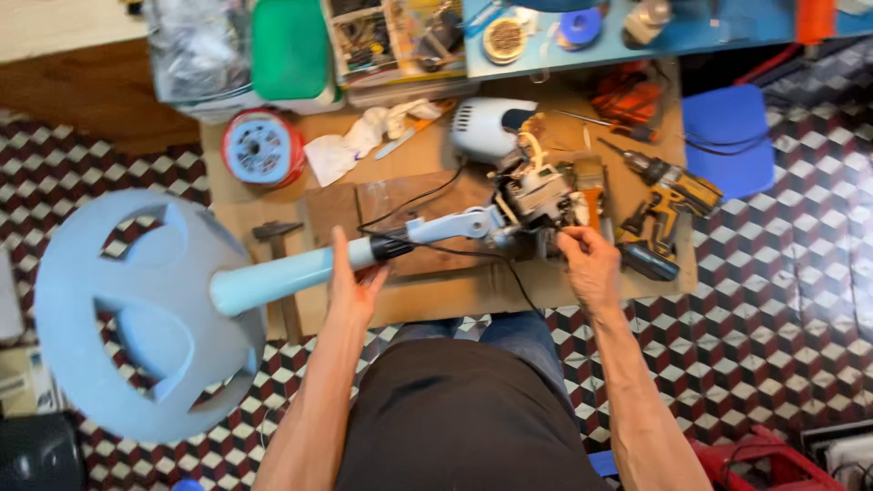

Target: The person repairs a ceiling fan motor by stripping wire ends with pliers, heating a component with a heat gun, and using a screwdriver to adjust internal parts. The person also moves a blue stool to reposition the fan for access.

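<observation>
Pedestal fan [273,277], pale blue, one unit, partly dismantled, is being held lying across the wooden worktop [427,300], with its round slotted base [136,314] hanging well out over the tiled floor [782,264] on the left side. The pole is being grasped by the left hand [353,277], whose grip is closed around it just below the black collar. The exposed motor assembly [536,195] at the pole's far end is being touched by the right hand [589,265]; its fingers are pinched at the assembly's lower edge, though what they are pinching cannot be told.

Risk, as judged: the heavy base is being carried unsupported beyond the worktop edge, so a loosened left grip could let the pole swing down and drag the motor assembly off. A black cable [427,195] is being trailed under the pole and could be snagged.

Count of other items: one white motor cover [486,127], one yellow cordless drill [668,195], one hammer [277,232], one red wire spool [262,147], one white rag [350,141], one blue stool [727,136].
</observation>
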